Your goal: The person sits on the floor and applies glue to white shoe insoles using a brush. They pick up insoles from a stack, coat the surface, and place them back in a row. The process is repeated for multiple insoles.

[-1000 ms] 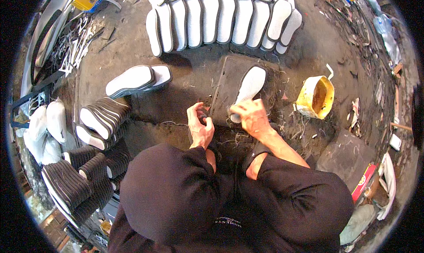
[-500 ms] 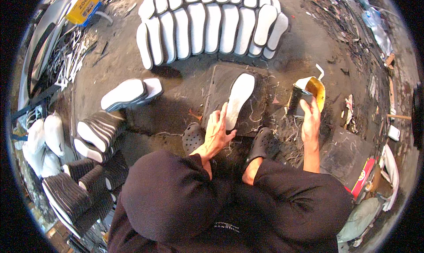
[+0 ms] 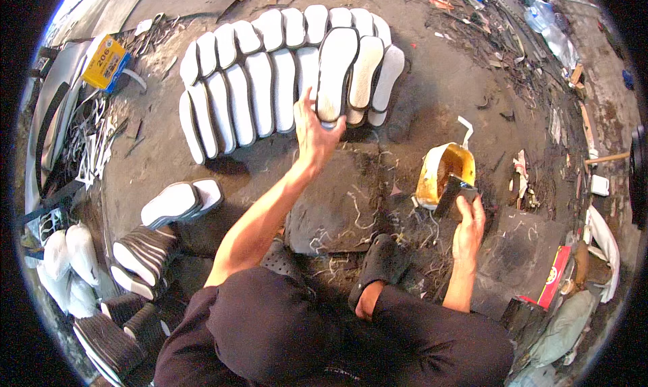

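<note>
My left hand (image 3: 316,139) reaches far forward, its thumb and fingers closed around the heel end of a white shoe sole (image 3: 337,60) with a dark edge. This sole lies over or just above the rows of similar soles (image 3: 256,97); whether it rests on them I cannot tell. My right hand (image 3: 467,230) grips a flat dark spreader (image 3: 448,198) at the near rim of a cut-open yellow container (image 3: 428,178), which is stained brownish inside. Between my feet and the rows, the dark board (image 3: 331,211) carries thread-like scraps.
At the left lie two white soles (image 3: 172,203) and stacks of dark-edged soles (image 3: 138,252), beside white plastic bags (image 3: 79,255). A yellow-and-blue box (image 3: 106,63) stands farther back. Scraps line both sides; a red-edged box (image 3: 555,275) is at the right.
My left hand has carried the sole from the board forward to the rows. My right hand still holds the spreader, now at the container's near rim. The view has shifted.
</note>
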`<move>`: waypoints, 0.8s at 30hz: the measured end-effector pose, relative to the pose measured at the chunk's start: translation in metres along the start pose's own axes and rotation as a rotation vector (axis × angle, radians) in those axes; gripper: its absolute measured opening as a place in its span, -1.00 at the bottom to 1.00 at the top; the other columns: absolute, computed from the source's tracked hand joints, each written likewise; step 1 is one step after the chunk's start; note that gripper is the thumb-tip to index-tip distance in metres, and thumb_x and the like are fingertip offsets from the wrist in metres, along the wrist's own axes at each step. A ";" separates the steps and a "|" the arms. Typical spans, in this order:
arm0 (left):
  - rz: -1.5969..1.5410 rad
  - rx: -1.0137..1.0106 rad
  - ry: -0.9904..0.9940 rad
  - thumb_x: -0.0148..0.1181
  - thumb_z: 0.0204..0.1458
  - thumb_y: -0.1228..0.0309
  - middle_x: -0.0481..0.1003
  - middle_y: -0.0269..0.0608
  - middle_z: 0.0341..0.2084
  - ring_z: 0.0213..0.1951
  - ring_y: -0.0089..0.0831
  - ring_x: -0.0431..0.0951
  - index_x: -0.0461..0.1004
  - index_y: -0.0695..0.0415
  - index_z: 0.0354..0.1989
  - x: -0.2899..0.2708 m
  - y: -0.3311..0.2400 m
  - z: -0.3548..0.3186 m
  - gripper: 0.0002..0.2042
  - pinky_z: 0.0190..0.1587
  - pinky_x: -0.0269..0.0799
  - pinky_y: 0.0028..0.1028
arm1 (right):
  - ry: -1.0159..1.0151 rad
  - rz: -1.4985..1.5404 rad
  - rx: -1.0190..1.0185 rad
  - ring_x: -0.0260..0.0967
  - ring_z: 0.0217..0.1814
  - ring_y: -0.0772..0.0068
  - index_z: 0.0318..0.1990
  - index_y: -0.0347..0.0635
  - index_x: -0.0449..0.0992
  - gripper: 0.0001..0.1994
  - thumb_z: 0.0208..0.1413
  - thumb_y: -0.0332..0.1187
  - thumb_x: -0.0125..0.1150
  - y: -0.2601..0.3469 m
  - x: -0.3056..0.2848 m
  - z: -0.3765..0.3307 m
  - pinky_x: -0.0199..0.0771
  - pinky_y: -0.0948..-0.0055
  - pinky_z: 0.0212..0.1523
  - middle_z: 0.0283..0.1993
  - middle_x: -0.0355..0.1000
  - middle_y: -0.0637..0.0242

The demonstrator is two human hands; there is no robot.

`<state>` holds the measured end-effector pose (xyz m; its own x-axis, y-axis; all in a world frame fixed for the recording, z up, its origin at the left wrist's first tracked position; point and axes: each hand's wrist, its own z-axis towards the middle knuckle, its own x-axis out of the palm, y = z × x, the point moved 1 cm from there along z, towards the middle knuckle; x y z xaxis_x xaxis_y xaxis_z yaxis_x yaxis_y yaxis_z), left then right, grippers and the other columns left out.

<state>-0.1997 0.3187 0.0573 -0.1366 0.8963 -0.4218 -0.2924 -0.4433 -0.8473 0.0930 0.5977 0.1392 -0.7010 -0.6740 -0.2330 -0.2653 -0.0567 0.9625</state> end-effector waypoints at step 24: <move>0.990 -0.260 0.319 0.40 -0.18 0.57 0.39 -0.03 0.42 0.54 0.07 0.23 0.28 -0.08 0.61 -0.444 0.153 -0.106 0.00 0.59 0.07 0.06 | 0.018 0.164 0.060 0.41 0.48 0.21 0.49 -0.41 0.44 -0.28 0.34 -0.09 0.44 -0.017 -0.061 0.119 0.27 0.11 0.52 0.50 0.46 -0.04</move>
<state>-0.0836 -0.1480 0.0811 0.0627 0.1109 -0.9918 0.0285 -0.9936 -0.1093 0.0618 0.7279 0.1202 -0.7261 -0.6840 -0.0703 -0.1878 0.0989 0.9772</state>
